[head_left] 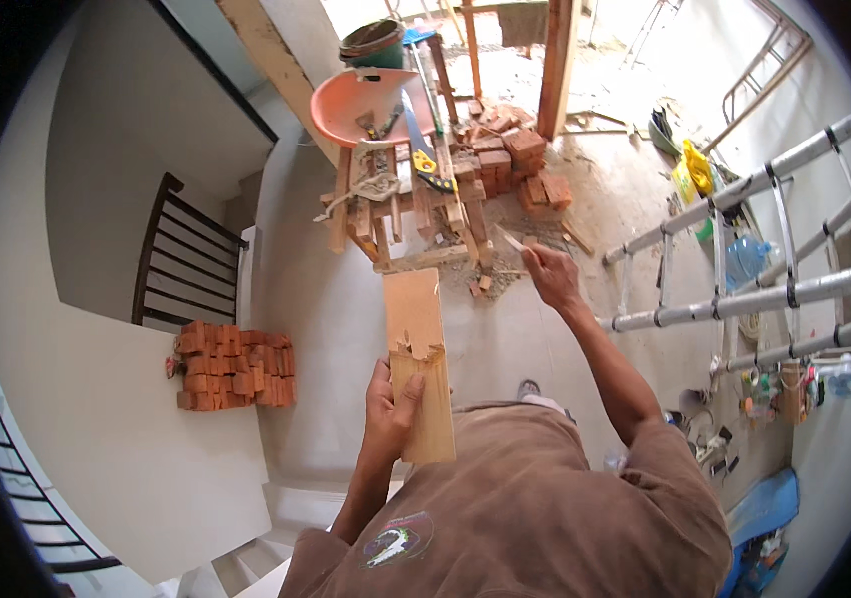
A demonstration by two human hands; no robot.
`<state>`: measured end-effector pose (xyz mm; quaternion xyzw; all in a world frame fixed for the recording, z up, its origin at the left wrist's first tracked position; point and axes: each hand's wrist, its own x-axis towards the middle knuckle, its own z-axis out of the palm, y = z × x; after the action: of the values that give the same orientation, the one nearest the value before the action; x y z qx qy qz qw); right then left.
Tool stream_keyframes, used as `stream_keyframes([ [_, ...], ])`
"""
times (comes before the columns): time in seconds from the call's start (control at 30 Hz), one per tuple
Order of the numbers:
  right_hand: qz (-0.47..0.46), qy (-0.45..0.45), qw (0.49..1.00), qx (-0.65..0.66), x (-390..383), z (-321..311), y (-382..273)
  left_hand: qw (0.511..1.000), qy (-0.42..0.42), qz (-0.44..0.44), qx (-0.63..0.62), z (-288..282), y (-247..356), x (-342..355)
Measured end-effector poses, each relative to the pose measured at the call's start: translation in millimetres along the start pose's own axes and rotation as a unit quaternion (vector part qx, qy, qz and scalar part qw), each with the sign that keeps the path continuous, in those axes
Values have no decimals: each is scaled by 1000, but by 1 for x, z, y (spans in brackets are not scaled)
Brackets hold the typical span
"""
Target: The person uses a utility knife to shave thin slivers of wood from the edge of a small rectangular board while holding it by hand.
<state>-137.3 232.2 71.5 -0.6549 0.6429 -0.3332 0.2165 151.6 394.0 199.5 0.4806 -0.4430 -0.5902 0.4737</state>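
Board in the left grip, thin pale piece in the right

The person's left grip is closed around the lower part of a flat wooden board, its thumb lying across the face and fingers behind. The board is in the air in front of the person's chest, its long side running away from the body. Its far part is a smooth tan, its near part a paler wood with visible grain, and a jagged, splintered edge crosses between the two.

The right grip is raised beyond the board and to its right, well apart from it, pinched narrow on a thin pale piece that points away to the left; whether this is a blade or a sliver of wood cannot be told.

Ahead stands a rough timber table with a saw, its handle yellow and black, lying across it. A pink basin is at the table's far end, near a dark bucket. Red bricks are piled just right of the table, and a second brick stack stands at the left beside the low wall. A metal ladder slants along the right side
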Motion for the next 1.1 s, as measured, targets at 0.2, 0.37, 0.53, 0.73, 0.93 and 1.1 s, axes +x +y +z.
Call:
stream_keyframes([
  [0.2,-274,-113,955,-28,-50,2,-93,999,16,-30,26,-5,-24,13],
  [0.37,14,-34,998,53,-3,-4,-13,999,-11,-50,18,-3,-17,0],
  [0.53,-266,-104,958,-3,-49,9,-78,996,-26,-80,26,-8,-35,13],
  [0.73,-172,-88,981,11,-47,38,-72,998,16,-61,31,-17,-43,17],
  [0.93,54,-26,998,-5,4,16,27,994,-42,-92,29,-11,-15,3],
  [1.1,-225,-54,971,60,-37,7,-53,993,-31,-115,14,-9,-22,8],
])
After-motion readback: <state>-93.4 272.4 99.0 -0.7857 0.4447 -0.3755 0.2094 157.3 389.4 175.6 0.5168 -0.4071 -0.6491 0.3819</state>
